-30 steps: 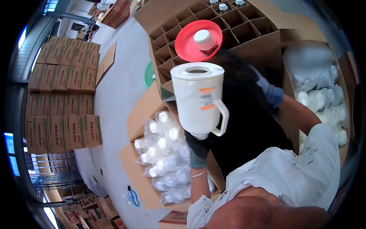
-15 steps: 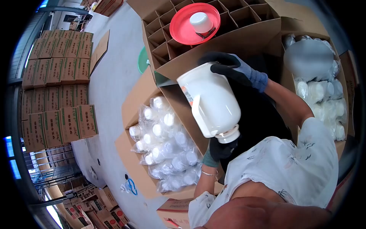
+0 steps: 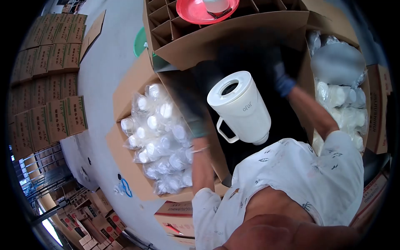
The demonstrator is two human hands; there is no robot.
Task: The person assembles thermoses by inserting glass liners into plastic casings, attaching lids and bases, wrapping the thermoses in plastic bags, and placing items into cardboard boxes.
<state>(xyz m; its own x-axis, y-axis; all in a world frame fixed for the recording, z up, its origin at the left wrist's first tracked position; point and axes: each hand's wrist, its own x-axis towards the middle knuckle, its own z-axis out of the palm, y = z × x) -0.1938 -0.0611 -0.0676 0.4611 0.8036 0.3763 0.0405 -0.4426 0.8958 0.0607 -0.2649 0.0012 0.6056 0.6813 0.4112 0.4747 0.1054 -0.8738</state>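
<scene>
A white thermos jug [image 3: 243, 110] with a side handle rests on my dark-clothed lap. Its base, with a round opening in it, faces up and away from me, and its neck points toward my shirt. Neither hand is on it. My left hand [image 3: 187, 102], in a dark glove, is beside the open carton of bagged white parts, left of the jug. Farther forward, my right hand [image 3: 271, 62], gloved in dark and blue, is close to the divided carton's near flap. Motion and shadow smear the fingers of both hands.
A divided carton [image 3: 246, 31] stands ahead, with a red basin [image 3: 189, 10] holding a white cup-shaped piece [image 3: 216, 5] on top. Plastic-bagged white parts [image 3: 162, 137] fill the left carton; more bagged parts [image 3: 339, 98] lie at right. Stacked boxes [image 3: 50, 83] stand far left.
Both hands have let go of the thermos jug and moved forward and apart. The jug now lies on my lap with its base toward the camera. The view has shifted slightly.
</scene>
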